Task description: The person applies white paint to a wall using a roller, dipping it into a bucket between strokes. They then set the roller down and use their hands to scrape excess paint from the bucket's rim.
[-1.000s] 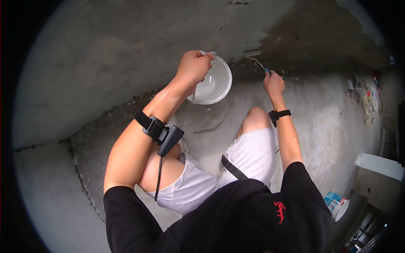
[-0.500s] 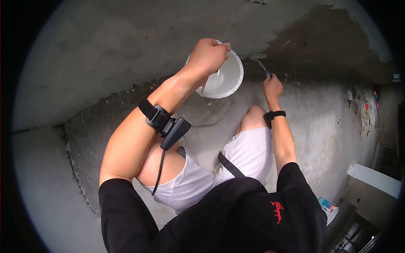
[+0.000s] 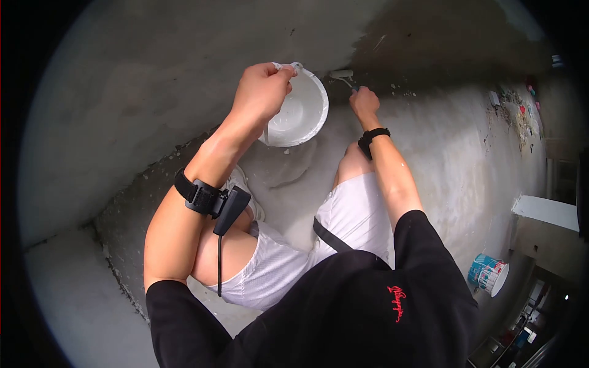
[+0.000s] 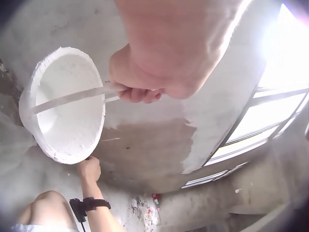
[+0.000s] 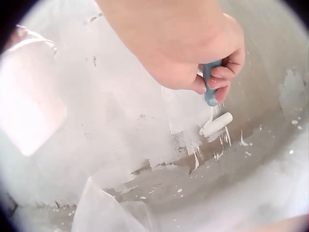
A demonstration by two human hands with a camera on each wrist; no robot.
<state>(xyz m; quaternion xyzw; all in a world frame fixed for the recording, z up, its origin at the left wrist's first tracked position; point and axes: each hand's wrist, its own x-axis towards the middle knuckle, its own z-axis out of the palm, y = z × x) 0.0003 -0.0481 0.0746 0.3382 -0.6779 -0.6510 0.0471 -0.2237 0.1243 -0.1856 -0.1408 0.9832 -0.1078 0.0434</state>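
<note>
A white bucket [image 3: 310,116], coated with paint at the rim, hangs tilted in front of the wall. My left hand [image 3: 261,92] holds it up near the rim in the head view; the left wrist view shows my fingers gripping its pale strap handle [image 4: 72,99]. To the right, my right hand [image 3: 365,101] grips the blue handle [image 5: 211,82] of a small paint roller [image 5: 217,124]. Its white sleeve lies against the low part of the wall, with white streaks below it. In the head view the roller sits just right of the bucket's rim.
A brown unpainted patch [image 3: 417,43] covers the wall at upper right. Paint spots dot the wall's foot. A clear plastic sheet [image 5: 106,212] shows low in the right wrist view. A blue-and-white bucket [image 3: 489,274] stands far right; rubbish [image 3: 521,116] lies beyond.
Both hands have shifted left in the head view, which has itself moved. The roller has come closer to the bucket's rim. Both hands keep their holds.
</note>
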